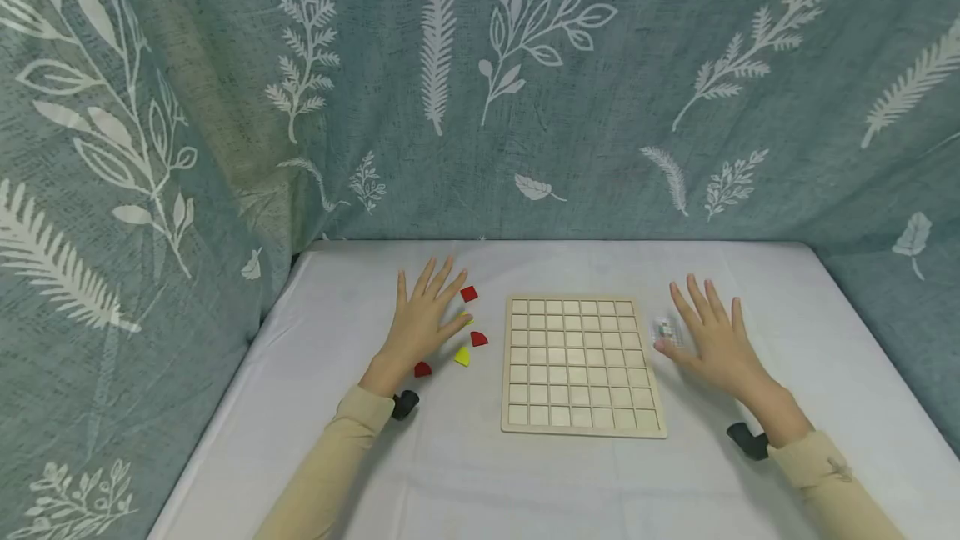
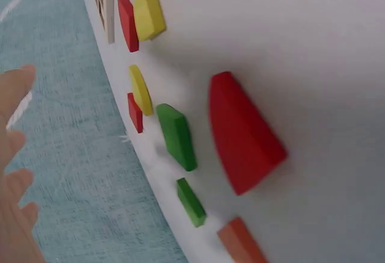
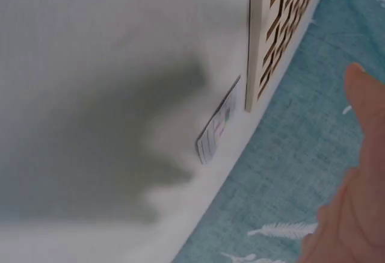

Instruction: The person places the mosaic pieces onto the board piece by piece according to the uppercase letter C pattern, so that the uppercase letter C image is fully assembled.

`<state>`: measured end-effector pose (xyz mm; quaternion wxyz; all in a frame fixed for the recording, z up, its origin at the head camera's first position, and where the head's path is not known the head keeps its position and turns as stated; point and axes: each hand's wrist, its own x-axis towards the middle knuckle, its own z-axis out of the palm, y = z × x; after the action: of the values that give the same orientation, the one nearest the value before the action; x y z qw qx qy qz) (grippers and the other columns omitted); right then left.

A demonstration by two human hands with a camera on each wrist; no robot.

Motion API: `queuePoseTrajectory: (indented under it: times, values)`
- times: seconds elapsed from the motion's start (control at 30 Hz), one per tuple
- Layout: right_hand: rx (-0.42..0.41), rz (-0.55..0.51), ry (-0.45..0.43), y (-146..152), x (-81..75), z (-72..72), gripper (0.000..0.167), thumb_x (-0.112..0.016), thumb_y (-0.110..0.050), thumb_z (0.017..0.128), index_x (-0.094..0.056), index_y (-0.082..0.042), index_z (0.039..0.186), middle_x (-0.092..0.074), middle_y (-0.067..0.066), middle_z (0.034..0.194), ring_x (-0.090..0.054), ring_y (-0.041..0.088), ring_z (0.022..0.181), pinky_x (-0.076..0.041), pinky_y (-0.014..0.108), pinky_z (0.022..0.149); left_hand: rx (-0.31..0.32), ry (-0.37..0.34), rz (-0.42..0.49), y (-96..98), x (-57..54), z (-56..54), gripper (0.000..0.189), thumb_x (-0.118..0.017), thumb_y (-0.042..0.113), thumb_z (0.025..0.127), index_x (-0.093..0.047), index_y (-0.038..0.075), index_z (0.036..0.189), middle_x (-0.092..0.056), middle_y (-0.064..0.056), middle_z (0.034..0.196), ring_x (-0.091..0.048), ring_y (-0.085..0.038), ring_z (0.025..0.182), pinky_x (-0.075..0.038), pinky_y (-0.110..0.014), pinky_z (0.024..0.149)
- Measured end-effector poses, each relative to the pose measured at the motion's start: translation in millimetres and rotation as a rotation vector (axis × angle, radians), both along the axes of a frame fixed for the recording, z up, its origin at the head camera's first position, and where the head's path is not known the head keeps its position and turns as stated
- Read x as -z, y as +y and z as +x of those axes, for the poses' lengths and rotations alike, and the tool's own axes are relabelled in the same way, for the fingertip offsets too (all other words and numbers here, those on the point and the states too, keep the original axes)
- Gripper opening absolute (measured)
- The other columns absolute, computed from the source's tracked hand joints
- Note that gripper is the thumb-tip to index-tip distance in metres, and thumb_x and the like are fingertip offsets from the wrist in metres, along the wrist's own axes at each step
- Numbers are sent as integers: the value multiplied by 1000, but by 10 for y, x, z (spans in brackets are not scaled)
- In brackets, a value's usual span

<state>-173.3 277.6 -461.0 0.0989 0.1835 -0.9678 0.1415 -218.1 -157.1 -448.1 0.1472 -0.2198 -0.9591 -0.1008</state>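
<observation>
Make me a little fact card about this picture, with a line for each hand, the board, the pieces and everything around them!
Left hand: fingers spread, holding nothing
Right hand: fingers spread, holding nothing
Board: pale square grid, between the hands
Pieces: red, yellow, green, one orange-looking; left of the board
Small printed card: right of the board
Table: white
Background cloth: blue-green with pale leaves
</observation>
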Motion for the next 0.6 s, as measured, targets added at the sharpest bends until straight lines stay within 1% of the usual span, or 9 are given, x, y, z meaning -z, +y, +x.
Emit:
queuePoseTrajectory:
  times: [0.13,0.2,0.33,0.43,0.6]
  values:
    - [0,-21,-59,-37,50,91,91,-59,-49,86,-4,-16,150,2,17,155,9,36,141,3,70,102,5,-7,16,-56,61,28,62,-63,43,85,-45,18,139,-30,-9,150,-19,-31,140,-4,-65,106]
    - [1,-35,-89,-56,70,141,90,-59,-48,86,-6,-15,150,-2,21,154,7,40,140,1,71,101,-3,-27,7,-79,84,32,60,-62,43,85,-47,17,137,-29,-8,150,-19,-32,140,-5,-65,106]
    - [5,-56,-183,-92,97,232,89,-59,-47,86,-9,-10,150,-5,27,152,2,46,138,1,72,100,-31,-90,-4,-126,118,34,56,-60,43,87,-49,18,136,-29,-7,150,-19,-30,140,-5,-65,107]
    - [1,-65,-242,-109,116,289,89,-59,-45,86,-10,-8,149,-6,30,150,-1,50,136,1,73,99,-47,-130,5,-152,135,42,52,-60,42,87,-52,19,133,-32,-9,149,-19,-31,140,-5,-64,107]
    - [-23,-89,-305,-139,148,364,90,-60,-44,86,-10,-6,149,-6,32,149,0,53,135,1,74,97,-56,-159,29,-168,159,49,46,-63,39,86,-58,18,127,-41,-12,143,-26,-34,137,-9,-65,106]
